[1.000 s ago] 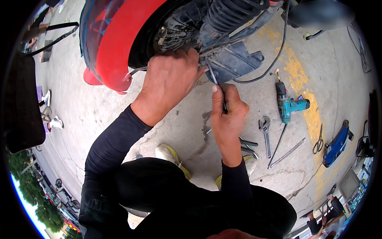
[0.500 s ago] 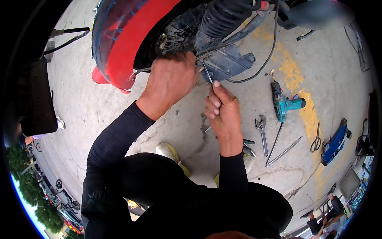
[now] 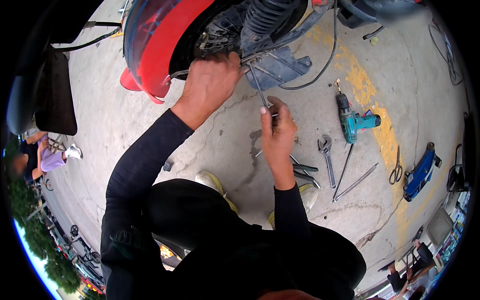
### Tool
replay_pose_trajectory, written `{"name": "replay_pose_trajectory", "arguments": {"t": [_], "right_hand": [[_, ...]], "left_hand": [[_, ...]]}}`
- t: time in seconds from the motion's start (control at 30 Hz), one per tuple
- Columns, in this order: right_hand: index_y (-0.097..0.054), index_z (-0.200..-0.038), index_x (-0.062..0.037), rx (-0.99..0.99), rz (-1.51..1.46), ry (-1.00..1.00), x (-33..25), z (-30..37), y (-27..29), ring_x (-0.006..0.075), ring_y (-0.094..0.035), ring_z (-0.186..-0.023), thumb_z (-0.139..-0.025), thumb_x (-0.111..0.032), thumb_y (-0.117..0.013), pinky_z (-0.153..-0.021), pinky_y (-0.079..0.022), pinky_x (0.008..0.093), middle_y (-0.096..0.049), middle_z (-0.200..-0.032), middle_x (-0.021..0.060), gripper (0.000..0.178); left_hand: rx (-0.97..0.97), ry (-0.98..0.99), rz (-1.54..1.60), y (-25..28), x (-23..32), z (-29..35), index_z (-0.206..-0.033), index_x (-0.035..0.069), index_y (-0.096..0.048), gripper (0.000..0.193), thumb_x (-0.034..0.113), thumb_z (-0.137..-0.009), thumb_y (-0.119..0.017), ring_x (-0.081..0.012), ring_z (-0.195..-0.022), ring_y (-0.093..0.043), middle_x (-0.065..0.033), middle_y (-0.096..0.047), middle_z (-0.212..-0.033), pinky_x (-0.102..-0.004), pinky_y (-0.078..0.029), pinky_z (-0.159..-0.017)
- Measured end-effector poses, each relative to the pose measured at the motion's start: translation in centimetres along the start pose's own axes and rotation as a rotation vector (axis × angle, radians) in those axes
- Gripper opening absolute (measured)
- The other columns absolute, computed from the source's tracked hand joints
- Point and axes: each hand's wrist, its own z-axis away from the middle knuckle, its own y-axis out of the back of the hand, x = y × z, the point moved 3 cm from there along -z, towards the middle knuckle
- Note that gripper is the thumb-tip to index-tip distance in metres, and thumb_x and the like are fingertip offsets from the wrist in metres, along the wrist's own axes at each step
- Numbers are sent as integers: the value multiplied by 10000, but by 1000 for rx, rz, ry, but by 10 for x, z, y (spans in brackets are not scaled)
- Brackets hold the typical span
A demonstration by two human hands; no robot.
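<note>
- Broadly, cracked gray concrete floor [image 3: 235, 127] spreads beneath everything, crossed at right by flaking yellow paint [image 3: 367, 85].
- Far left of center, a glossy red fender [image 3: 165, 55] curves around a grimy wheel.
- Right of that sits a ribbed black coil [image 3: 270, 15]; nearer, a dusty dark plate [image 3: 282, 67], with a black cable [image 3: 327, 62] looping past its right.
- Left hand [image 3: 210, 80] curls at the wheel's near side, blocking sight of its own fingertips; I cannot tell what it grips.
- Right hand [image 3: 277, 127] pinches a slim metal tool [image 3: 257, 86] almost closed around its near end; the shaft slants far-left over the plate's left edge.
- Right: teal drill [image 3: 352, 122], blue metal implement [image 3: 421, 172], steel adjustable wrench [image 3: 328, 162], scissors [image 3: 396, 172].
</note>
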Motion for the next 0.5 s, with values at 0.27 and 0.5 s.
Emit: {"name": "replay_pose_trajectory", "arguments": {"t": [0.27, 0.5], "right_hand": [[-643, -897, -29, 180, 101, 190, -21, -19, 4, 251, -570, -552, -944, -144, -649, -516, -433, 361, -578, -716, 96, 125], [-602, -837, -20, 22, -719, -600, -21, -11, -6, 62, -377, -473, -977, -223, -630, -433, -276, 258, -446, -594, -39, 249]], "left_hand": [[-12, 19, -4, 0, 1, 1, -829, 62, -555, 321, 357, -891, -666, -242, -614, -647, -87, -616, -716, -341, -501, -504], [-2, 37, 13, 1, 2, 1, -836, 66, -553, 289, 325, -877, -672, -240, -633, -645, -91, -611, -730, -348, -505, -520]]}}
